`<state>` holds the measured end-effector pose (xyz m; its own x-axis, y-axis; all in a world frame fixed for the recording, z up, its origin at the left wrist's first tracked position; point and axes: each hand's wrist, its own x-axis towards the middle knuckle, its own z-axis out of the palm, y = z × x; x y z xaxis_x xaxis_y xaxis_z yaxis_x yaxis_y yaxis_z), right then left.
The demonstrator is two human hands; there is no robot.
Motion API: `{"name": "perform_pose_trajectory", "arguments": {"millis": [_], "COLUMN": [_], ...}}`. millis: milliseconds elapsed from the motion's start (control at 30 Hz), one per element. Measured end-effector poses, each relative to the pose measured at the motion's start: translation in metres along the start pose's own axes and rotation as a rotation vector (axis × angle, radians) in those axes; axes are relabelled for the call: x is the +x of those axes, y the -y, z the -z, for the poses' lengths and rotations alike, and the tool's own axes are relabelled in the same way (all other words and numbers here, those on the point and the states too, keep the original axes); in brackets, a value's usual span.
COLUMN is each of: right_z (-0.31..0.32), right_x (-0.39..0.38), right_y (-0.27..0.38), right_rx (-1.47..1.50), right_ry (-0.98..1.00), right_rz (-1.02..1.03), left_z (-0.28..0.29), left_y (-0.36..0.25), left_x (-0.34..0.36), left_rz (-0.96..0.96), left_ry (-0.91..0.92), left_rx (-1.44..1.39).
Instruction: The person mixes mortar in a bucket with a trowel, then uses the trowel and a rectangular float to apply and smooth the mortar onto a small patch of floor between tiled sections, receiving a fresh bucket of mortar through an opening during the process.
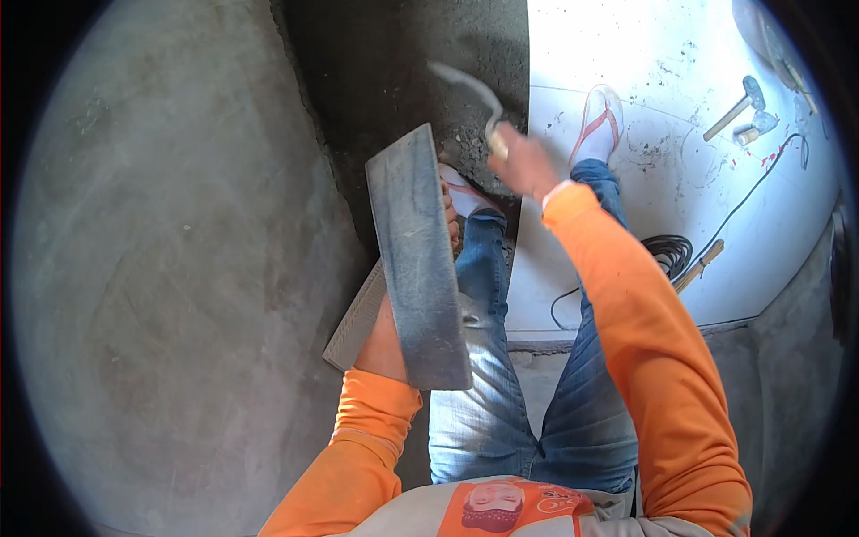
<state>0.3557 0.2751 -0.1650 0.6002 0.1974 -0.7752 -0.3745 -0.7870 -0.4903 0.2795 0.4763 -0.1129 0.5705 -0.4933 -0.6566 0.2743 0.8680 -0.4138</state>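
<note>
My left hand (451,215) is mostly hidden behind a long grey rectangular tile (416,268); its fingers curl at the tile's right edge. The tile is held up, tilted, in front of my left forearm. My right hand (526,166), a little blurred, is closed round the light handle of a trowel (474,85). The trowel's blade shows as a thin, bent pale shape pointing up and left, above the dark bare floor. Trowel and tile are apart.
Another tile with a ribbed face (356,327) stands low behind my left forearm. White tiled floor (573,268) at right holds a mallet (734,109), a coiled black cable (669,252) and thin wooden sticks (702,266). A grey plastered wall (179,251) rises at left. Mortar crumbs (474,148) lie by my foot.
</note>
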Motion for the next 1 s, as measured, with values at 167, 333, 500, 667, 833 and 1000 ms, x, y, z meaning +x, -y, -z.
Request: {"name": "perform_pose_trajectory", "arguments": {"millis": [167,333,500,667,833,1000], "right_z": [0.030,0.090,0.171,0.220,0.246,0.236], "right_x": [0.020,0.032,0.053,0.079,0.104,0.102], "right_y": [-0.044,-0.099,-0.159,-0.228,-0.346,-0.413], "right_rx": [0.097,0.438,0.691,0.680,0.502,0.481], "right_ry": [-0.248,-0.386,-0.590,-0.645,-0.793,-0.871], "right_rz": [0.069,-0.269,-0.400,-0.462,-0.499,-0.485], "left_z": [0.000,-0.042,-0.045,-0.053,-0.037,-0.021], "left_y": [0.014,0.019,0.071,0.138,0.188,0.204], "left_x": [0.020,0.057,0.114,0.190,0.255,0.306], "left_rz": [-0.344,-0.490,-0.682,-0.388,-0.350,0.044], "left_ry": [-0.449,-0.884,-0.785,-0.551,-0.181,0.131], "left_rx": [0.660,1.072,1.764,2.340,2.725,3.205]}}
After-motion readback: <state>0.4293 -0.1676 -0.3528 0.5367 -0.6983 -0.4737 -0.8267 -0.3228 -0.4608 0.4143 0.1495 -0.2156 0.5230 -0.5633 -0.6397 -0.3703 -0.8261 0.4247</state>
